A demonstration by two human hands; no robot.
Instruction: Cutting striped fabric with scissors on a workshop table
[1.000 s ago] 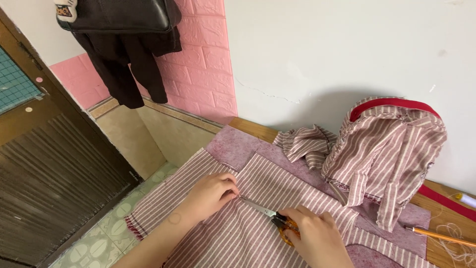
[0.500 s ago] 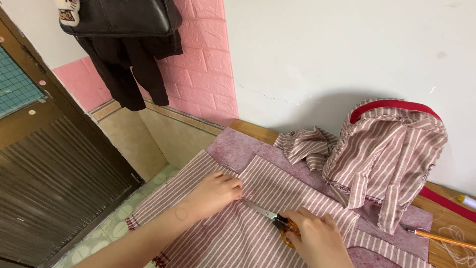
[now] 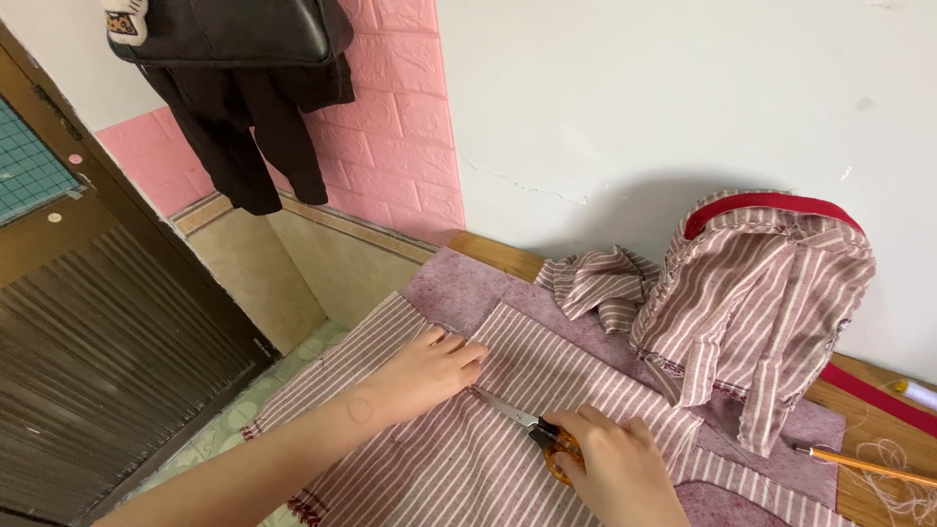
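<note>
My left hand (image 3: 429,373) lies flat on a red-and-white striped fabric (image 3: 459,459) spread over the table, fingers pressing it down beside the cut line. My right hand (image 3: 615,466) grips orange-handled scissors (image 3: 532,429). Their blades point left toward my left fingertips and lie in the fabric. A mauve felt mat (image 3: 459,285) lies under the cloth.
A heap of the same striped cloth with red trim (image 3: 761,283) is piled at the back right. A pencil (image 3: 859,466) and loose thread (image 3: 903,478) lie on the wooden table edge at right. Dark clothes (image 3: 254,117) hang on the pink brick wall. The floor drops away at left.
Both hands have stayed on the fabric with the scissors between them; my left hand has shifted slightly along the cloth. The view has moved a little.
</note>
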